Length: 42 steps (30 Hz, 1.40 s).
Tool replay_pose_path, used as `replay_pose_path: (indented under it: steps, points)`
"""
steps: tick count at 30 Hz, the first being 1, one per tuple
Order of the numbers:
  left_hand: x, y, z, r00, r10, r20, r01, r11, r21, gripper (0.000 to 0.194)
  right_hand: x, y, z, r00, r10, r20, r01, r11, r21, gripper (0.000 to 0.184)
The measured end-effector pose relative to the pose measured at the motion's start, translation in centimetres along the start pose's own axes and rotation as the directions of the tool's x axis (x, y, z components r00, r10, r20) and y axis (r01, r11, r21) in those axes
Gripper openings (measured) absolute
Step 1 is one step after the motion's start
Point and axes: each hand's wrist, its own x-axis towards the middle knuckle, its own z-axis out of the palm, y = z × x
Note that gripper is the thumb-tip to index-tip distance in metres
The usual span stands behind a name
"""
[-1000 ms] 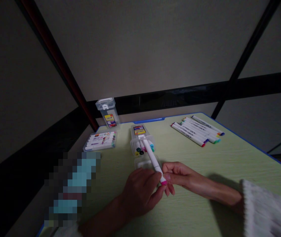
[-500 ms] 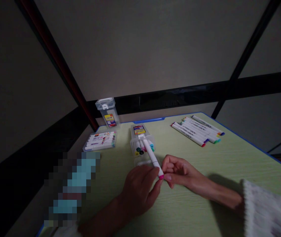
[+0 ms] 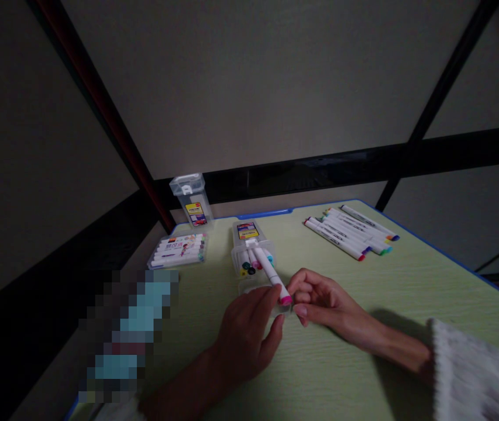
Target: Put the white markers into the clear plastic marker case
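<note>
A lidded clear box with a yellow label stands upright at the back left corner of the pale green table, which is edged in blue. Just in front lies a flat clear case of white pens; nearer still, something turquoise is pixelated beyond recognition. Behind, grey wall panels meet a glossy black band.

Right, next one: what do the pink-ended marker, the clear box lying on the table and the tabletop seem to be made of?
Pink-ended marker: probably smooth, satin plastic, judging by its even white barrel.
Clear box: likely hard, slightly glossy plastic; the pens inside show through.
Tabletop: perhaps laminated board, pale green with fine grain-like streaks; real wood can't be ruled out.
</note>
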Motion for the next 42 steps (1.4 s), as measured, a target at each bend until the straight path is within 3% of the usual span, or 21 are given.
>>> replay_pose_path:
  steps: [10,18,33,42]
  points:
    - [-0.1,-0.21,0.14,0.993,-0.071,0.092,0.074,0.997,-0.032,0.045,0.0,-0.07,-0.13,1.0,-0.026,-0.01,0.025,1.0,-0.014,0.023]
    - [-0.14,-0.21,0.28,0.979,-0.141,0.146,0.144,0.99,-0.012,0.052,0.0,-0.23,-0.12,0.999,-0.035,0.012,0.035,0.999,-0.014,0.036]
    - [-0.49,-0.37,0.57,0.985,-0.138,0.101,0.14,0.99,-0.011,0.059,-0.14,0.01,-0.34,1.0,-0.002,0.003,0.002,0.999,0.032,0.044]
    - [-0.61,-0.42,0.63,0.98,-0.149,0.131,0.151,0.989,-0.002,0.062,-0.23,0.12,-0.43,1.0,-0.002,-0.016,0.002,1.0,0.026,0.05]
